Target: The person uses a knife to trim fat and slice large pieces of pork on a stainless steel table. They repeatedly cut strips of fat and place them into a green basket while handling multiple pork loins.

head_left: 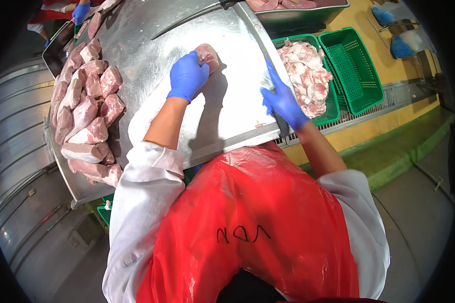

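Observation:
My left hand [189, 74], in a blue glove, grips a piece of pink meat [207, 55] on the white, brightly lit work surface [237, 91] of the metal table. At the table's right edge, my right hand [283, 101], also gloved in blue, holds a knife by its black handle [280, 123], with the blade pointing away from me; the blade is blurred and hard to make out. A pile of meat pieces [86, 111] lies along the table's left side. A long thin blade or rod [177, 28] lies near the far edge.
Right of the table stand a green crate of pale trimmings [308, 76], another green crate [367, 70] and a metal tray of meat [293, 15], beside a yellow surface [349, 15] and a floor grate [394, 93]. A co-worker's gloved hand [80, 14] shows at the upper left.

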{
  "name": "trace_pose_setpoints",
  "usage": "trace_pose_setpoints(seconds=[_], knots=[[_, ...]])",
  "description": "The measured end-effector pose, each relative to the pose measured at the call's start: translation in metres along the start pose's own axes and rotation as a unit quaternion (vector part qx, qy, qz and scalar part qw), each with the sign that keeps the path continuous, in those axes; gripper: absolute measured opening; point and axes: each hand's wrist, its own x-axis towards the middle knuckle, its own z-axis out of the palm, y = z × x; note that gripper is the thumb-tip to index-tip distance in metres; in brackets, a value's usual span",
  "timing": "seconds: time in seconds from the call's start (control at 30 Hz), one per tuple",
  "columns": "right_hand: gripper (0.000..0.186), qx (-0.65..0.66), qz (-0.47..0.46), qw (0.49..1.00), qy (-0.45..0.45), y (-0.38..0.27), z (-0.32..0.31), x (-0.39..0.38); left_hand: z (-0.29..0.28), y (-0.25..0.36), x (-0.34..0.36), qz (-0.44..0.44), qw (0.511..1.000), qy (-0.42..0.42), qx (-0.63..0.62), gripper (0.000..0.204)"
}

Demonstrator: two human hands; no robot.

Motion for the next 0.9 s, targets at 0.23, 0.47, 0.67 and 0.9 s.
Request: trace_pose_setpoints(seconds=[0.23, 0.47, 0.67, 0.9], knots=[[0.085, -0.072, -0.010, 0.995, 0.071, -0.021, 0.054, 0.091, -0.001, 0.002, 0.018, 0.033, 0.998, -0.002, 0.061, 0.026], [0.086, -0.020, -0.001, 0.993, 0.120, -0.011, 0.012, 0.067, 0.065, 0.015, 0.007, 0.094, 0.982, -0.027, 0.160, 0.034], [0.089, -0.008, -0.018, 0.999, 0.044, -0.001, 0.044, 0.065, 0.004, -0.007, 0.016, -0.072, 0.996, -0.053, 0.003, 0.039], [0.080, -0.071, -0.015, 0.994, -0.080, -0.026, 0.084, 0.098, 0.009, -0.013, 0.025, -0.071, 0.997, -0.035, 0.001, 0.036]])
